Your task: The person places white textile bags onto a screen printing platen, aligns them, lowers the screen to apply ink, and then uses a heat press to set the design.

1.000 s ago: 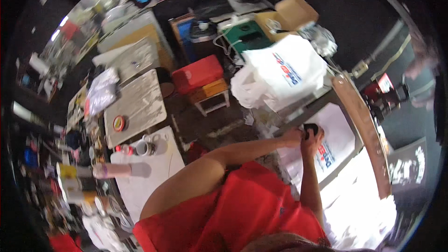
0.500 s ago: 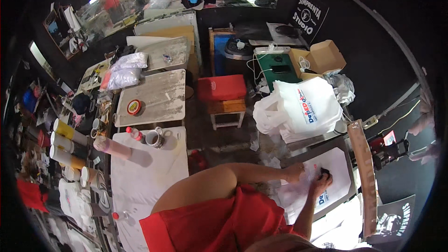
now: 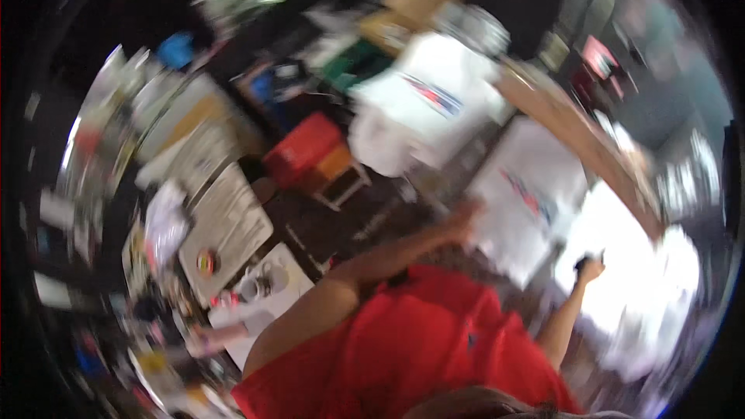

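Observation:
A white piece [image 3: 516, 194] with a slanting red and blue print lies flat on the work surface in front of me, to the right. My left hand [image 3: 466, 221] is at its left edge, its fingers smeared by motion. My right hand [image 3: 592, 268] is closed around a small dark object [image 3: 580, 263] whose kind I cannot make out. It is over or beside a bright white heap [image 3: 613, 225] on the right, apart from the printed piece. Whether it touches the heap I cannot tell.
Beyond the printed piece rests a stack of similar white printed pieces [image 3: 427, 101], near an open cardboard box [image 3: 415, 0]. A long brown strip [image 3: 574, 140] runs along the right. A red-topped stool [image 3: 306, 147] stands ahead; tables with cups [image 3: 250, 289] are at left.
My view has turned right and blurred. My right hand has left the printed piece with the dark object and moved right to the white heap. The left hand stays near the printed piece's edge.

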Tool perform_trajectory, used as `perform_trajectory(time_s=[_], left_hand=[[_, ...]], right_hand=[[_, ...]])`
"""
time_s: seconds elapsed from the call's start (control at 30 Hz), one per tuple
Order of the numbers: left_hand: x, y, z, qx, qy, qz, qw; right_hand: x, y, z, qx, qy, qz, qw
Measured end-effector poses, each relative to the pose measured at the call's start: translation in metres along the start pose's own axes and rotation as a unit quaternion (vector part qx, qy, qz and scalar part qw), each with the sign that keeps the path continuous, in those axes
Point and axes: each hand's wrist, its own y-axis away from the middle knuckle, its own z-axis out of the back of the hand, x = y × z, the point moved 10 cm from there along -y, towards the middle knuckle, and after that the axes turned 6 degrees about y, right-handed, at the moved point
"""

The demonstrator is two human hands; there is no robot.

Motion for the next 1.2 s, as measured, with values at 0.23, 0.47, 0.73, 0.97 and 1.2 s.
perform_trajectory(time_s=[0.23, 0.47, 0.73, 0.97, 1.2], left_hand=[[0.025, 0.048, 0.050, -0.127, -0.235, -0.106, 0.958], [0.034, 0.019, 0.046, -0.074, -0.295, -0.032, 0.952], [0.058, -0.016, 0.077, -0.098, -0.270, 0.094, 0.953], [0.121, -0.036, 0.073, -0.023, -0.220, 0.148, 0.964], [0.072, 0.022, 0.075, -0.128, 0.017, 0.206, 0.970]], right_hand=[[-0.007, 0.193, 0.096, -0.018, -0.198, -0.391, 0.899], [-0.072, 0.367, 0.156, 0.178, -0.088, -0.537, 0.820], [-0.027, 0.247, 0.189, 0.055, -0.162, -0.381, 0.909], [0.083, 0.090, 0.119, 0.059, -0.170, -0.203, 0.962], [0.083, 0.089, 0.035, 0.101, -0.053, -0.242, 0.964]])
